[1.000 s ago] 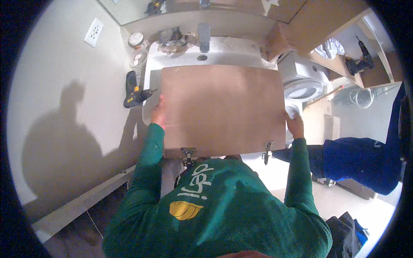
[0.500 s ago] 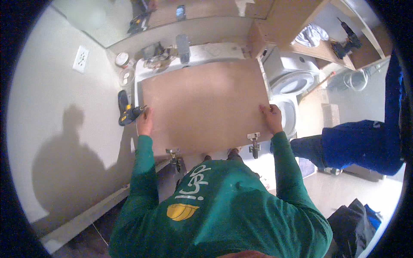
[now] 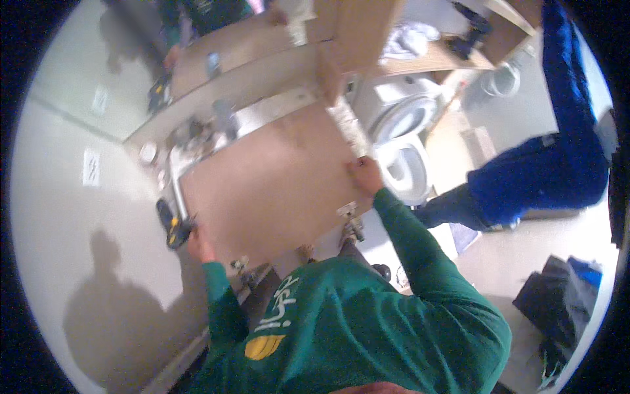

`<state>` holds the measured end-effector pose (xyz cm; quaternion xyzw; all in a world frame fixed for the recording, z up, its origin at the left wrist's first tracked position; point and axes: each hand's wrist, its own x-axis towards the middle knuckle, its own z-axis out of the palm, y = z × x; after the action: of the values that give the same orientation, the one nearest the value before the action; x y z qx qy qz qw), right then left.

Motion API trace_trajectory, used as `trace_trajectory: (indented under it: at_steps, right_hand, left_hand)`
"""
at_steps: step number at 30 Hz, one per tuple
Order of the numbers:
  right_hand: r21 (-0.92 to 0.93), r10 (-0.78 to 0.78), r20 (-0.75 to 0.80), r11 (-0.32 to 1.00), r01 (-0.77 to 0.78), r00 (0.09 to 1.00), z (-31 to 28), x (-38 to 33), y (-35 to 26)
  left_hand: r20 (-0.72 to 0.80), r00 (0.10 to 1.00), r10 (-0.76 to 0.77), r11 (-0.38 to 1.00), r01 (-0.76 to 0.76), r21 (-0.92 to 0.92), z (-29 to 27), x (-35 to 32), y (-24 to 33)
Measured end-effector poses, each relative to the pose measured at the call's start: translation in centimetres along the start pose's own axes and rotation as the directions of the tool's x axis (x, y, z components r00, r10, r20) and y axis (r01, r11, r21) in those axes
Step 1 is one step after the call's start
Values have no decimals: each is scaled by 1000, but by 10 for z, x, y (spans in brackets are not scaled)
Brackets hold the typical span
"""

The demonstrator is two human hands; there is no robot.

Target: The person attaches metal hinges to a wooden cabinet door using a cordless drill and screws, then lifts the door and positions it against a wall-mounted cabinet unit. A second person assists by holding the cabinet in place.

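Note:
A brown cabinet door panel lies flat over a white washbasin, hiding most of the bowl. My left hand grips its left edge. On the opposite edge my right hand is closed, thumb on top. Two metal cabinet hinges show along the edge nearest me: a right hinge and a left hinge. Just beyond my left hand, a black and yellow cordless drill rests beside the basin. The undersides of my grips are hidden.
A toilet with its lid raised stands right of the basin. Farther right is another person in blue. A wooden shelf holds a white cloth and a dark drill. A dark bag lies at lower right.
The whole view has turned and shifted, so the panel, basin and toilet appear farther left and tilted. Both my hands keep hold of the panel's sides.

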<state>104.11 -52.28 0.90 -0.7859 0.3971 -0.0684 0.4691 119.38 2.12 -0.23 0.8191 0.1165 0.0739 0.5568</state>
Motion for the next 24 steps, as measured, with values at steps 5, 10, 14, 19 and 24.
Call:
trace_trajectory:
  at_steps: [5, 10, 14, 19, 24]
  right_hand:
    - [-116, 39, -21, 992, -41, 999, -4, -13, -30]
    - [-65, 47, -2, 997, -47, 999, -1, -16, -30]
    - [-63, 21, 22, 998, -20, 1000, 7, 2, -5]
    - [21, -118, 42, 993, 117, 992, 28, 5, -14]
    - [-12, -31, 26, 999, 32, 999, 39, 18, -9]
  left_hand:
    - [113, 988, 106, 940, -136, 314, -20, -19, 15]
    - [148, 980, 132, 937, -172, 303, -16, -58, 36]
    - [173, 979, 105, 984, -128, 128, -7, -49, 16]
    - [14, 978, 210, 948, -207, 242, -37, -1, -55]
    - [-279, 959, 47, 967, 27, 254, -14, -33, 16]
